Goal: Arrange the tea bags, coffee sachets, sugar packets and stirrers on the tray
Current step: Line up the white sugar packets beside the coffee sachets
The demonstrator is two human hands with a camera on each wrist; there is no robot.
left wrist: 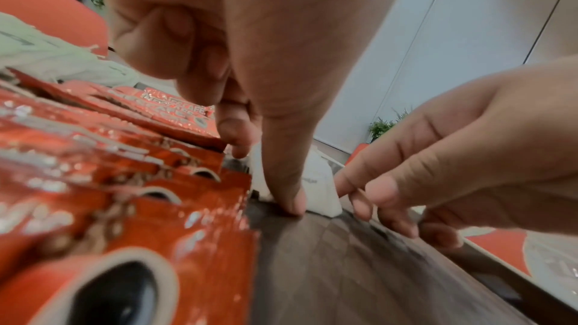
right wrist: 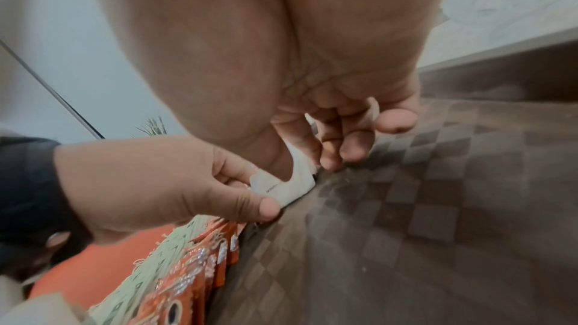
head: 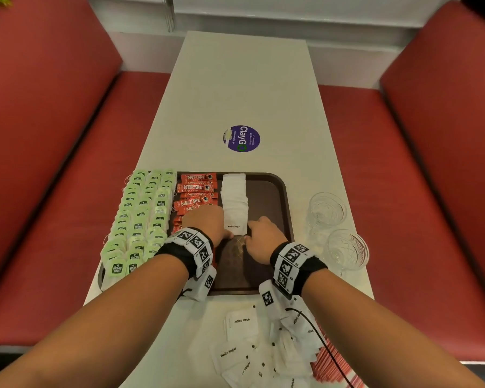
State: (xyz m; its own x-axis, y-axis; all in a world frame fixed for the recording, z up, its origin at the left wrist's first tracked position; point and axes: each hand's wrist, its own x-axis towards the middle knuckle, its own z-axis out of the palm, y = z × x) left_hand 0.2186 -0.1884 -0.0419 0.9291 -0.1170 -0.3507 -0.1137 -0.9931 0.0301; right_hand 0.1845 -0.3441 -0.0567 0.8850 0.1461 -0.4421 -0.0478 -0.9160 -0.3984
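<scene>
1. Two glasses point(head: 326, 211) stand right of the brown tray point(head: 287, 208); loose sugar packets point(head: 241, 326) lie nearer the person.
2. On the tray: tea bags point(head: 140, 217), coffee sachets point(head: 196, 187), one sugar row point(head: 233, 200).
3. Left hand point(head: 205, 222) and right hand point(head: 263, 233) pinch the nearest packet point(head: 234, 226).
4. White table point(head: 244, 79), red benches point(head: 39, 135).
</scene>
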